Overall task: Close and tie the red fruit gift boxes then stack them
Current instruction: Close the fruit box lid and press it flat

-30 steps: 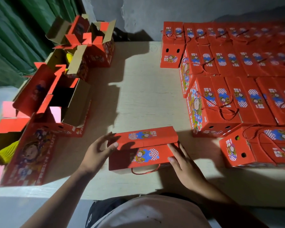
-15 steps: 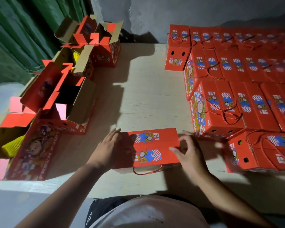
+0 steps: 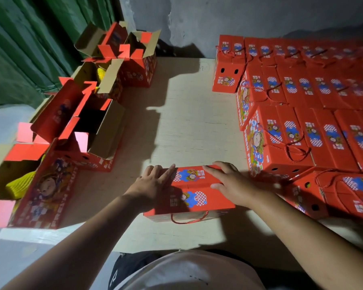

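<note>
A red fruit gift box (image 3: 194, 197) lies at the near edge of the table with both top flaps folded down flat. A red cord loop (image 3: 189, 220) hangs from its near side. My left hand (image 3: 153, 185) presses flat on the left end of the lid with straight fingers. My right hand (image 3: 228, 183) lies flat across the right end, fingers spread over the far flap. Several closed, tied red boxes (image 3: 281, 141) stand stacked on the right.
Open red boxes (image 3: 92, 130) with raised flaps line the left side of the table (image 3: 187, 122); yellow fruit netting (image 3: 19, 185) shows inside one. A green curtain (image 3: 29, 49) hangs at the left and a grey wall stands behind.
Both flaps of the near box went from half raised to flat. My two hands moved from its ends up onto the lid and now press it down.
</note>
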`<state>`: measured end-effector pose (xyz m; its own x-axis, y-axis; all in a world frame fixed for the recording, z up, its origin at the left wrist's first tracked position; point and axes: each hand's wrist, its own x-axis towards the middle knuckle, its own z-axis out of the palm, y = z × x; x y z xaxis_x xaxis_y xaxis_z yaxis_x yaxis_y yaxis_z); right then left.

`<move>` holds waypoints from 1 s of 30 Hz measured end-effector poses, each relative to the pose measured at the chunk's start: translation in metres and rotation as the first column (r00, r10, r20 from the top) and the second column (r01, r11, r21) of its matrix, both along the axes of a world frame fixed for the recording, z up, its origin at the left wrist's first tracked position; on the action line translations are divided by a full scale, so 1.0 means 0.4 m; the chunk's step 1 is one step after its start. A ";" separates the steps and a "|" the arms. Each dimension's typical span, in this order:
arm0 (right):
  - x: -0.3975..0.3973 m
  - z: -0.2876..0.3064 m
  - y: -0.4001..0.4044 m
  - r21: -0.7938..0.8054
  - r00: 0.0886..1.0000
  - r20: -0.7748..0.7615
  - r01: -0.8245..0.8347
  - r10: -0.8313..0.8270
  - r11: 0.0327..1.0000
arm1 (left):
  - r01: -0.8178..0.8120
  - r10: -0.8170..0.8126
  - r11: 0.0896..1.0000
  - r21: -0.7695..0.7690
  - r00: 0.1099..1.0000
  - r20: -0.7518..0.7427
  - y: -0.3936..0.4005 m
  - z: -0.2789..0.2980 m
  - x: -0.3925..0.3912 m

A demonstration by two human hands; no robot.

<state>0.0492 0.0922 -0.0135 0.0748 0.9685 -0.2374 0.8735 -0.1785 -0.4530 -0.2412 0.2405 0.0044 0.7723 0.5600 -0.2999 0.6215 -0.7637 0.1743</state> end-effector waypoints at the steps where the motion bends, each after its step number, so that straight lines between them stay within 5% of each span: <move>1: -0.005 -0.003 -0.002 -0.004 1.000 0.028 -0.002 0.002 1.000 | 0.000 0.000 1.000 0.005 1.000 -0.004 -0.003 0.002 0.003; 8: -0.028 -0.011 -0.011 0.011 0.987 0.159 -0.036 0.034 0.999 | -0.019 0.019 0.999 0.033 1.000 -0.013 -0.019 0.004 0.013; 18: -0.040 -0.001 -0.033 -0.053 0.998 0.059 0.027 -0.023 0.998 | -0.069 0.070 0.997 -0.024 0.996 0.048 -0.037 -0.017 -0.003; 30: -0.087 0.001 -0.136 0.085 0.968 0.250 -0.022 0.000 0.996 | -0.088 0.063 0.992 0.092 0.968 0.244 -0.160 -0.063 -0.109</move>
